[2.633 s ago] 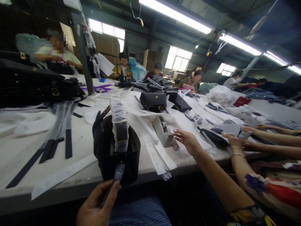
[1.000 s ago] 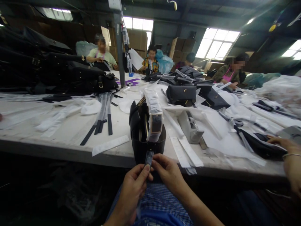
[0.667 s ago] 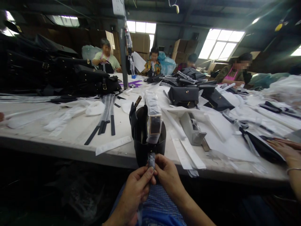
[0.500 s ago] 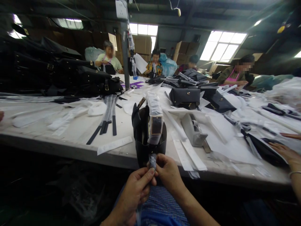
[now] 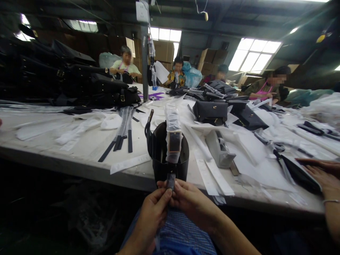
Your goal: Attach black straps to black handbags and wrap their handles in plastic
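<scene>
A black handbag [image 5: 159, 171] stands at the table's front edge, its top open. Its strap [image 5: 173, 118], wrapped in white and clear plastic around a gold-rimmed buckle, arches over the opening. The near end of the strap, covered in clear film, comes down toward me. My left hand [image 5: 156, 209] pinches that end between thumb and fingers. From the other side my right hand [image 5: 187, 196] also has its fingers closed on the strap end. A length of clear film hangs below my left hand. The fingertips partly hide the strap end.
A grey tape dispenser [image 5: 220, 150] stands right of the bag, near white paper strips [image 5: 209, 173]. Black strap pieces [image 5: 130, 141] lie left. Black bags [image 5: 66, 78] are piled at far left, with more bags [image 5: 211, 111] behind. A co-worker's hands [image 5: 321, 173] touch a dark piece at right.
The bag's flap has swung slightly left and its opening shows wider. My right hand has come lower, against my left fingers. The co-worker's hands at right have shifted.
</scene>
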Motion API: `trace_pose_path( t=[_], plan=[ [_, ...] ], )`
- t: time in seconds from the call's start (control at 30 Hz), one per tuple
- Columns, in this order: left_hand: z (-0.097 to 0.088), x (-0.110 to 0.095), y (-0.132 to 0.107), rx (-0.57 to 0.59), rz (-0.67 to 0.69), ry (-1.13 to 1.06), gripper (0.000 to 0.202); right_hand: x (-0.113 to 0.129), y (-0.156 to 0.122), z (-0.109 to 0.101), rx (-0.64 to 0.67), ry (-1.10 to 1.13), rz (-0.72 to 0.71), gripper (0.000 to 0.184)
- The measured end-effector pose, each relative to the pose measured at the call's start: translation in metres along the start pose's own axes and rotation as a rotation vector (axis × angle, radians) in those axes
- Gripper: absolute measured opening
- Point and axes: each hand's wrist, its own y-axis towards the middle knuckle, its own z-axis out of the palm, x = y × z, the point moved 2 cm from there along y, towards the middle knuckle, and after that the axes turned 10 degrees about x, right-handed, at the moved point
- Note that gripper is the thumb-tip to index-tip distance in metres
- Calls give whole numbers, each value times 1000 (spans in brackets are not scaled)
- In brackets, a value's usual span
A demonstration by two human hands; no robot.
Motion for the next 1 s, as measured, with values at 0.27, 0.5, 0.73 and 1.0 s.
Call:
trace_pose_path(
  t=[0.27, 0.5, 0.73, 1.0],
  plan=[
    [6, -1, 1, -57, 324, 87, 37, -23, 16, 11, -268, -143, -121, 41],
    [8, -2, 2, -81, 288, 147, 34, -26, 17, 5, -273, -80, -207, 36],
    [1, 8, 8, -93, 213, 99, 47, 8, -3, -28, -197, -693, -90, 55],
    [8, 0, 11, -119, 330, 256, 39, 142, 26, 8, -182, -725, -405, 57]
  ],
)
